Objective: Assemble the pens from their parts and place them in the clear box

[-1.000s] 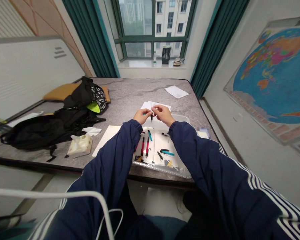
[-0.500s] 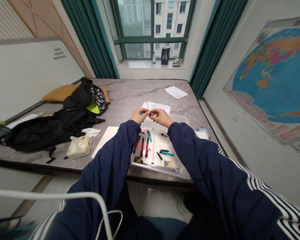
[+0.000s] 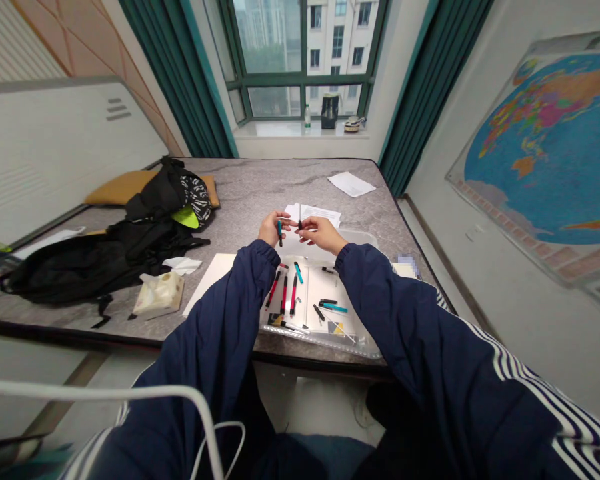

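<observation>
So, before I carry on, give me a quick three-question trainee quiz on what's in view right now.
1. True or false: the person's left hand holds a teal-and-black piece.
2. Which colour, besides black, marks the pens grouped at the left of the clear tray? A) green B) red C) yellow
3. Fill in: the tissue pack lies on the person's ___ side of the tray.
Key: 1 true; 2 B; 3 left.

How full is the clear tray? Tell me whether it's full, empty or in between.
In between: red pens, teal pens and black pieces lie scattered in the clear tray, with bare patches between them.
</observation>
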Available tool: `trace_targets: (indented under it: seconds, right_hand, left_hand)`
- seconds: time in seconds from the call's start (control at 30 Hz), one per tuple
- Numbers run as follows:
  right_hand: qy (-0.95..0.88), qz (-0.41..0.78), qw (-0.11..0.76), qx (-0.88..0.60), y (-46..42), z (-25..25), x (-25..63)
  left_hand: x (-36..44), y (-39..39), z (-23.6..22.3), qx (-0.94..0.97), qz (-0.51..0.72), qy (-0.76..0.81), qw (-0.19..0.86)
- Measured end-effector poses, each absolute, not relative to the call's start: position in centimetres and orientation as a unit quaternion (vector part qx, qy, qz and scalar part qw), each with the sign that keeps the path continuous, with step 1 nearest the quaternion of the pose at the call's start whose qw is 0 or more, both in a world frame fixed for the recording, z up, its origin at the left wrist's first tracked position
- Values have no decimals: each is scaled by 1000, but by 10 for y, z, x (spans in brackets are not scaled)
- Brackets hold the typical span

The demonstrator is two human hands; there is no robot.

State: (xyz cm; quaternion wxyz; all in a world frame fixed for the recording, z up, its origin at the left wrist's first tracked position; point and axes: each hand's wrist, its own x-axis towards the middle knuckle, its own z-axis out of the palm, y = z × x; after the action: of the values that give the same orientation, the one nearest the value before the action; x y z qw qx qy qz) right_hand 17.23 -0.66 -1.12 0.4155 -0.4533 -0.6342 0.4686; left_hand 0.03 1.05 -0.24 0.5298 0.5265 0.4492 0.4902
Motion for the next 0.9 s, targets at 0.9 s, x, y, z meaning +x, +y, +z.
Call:
trace_targets:
  seconds: [0.9]
  right_hand:
    - [-683, 427, 383, -453, 3, -23, 176]
  left_hand:
    - [7, 0, -8, 659, 358, 481, 454]
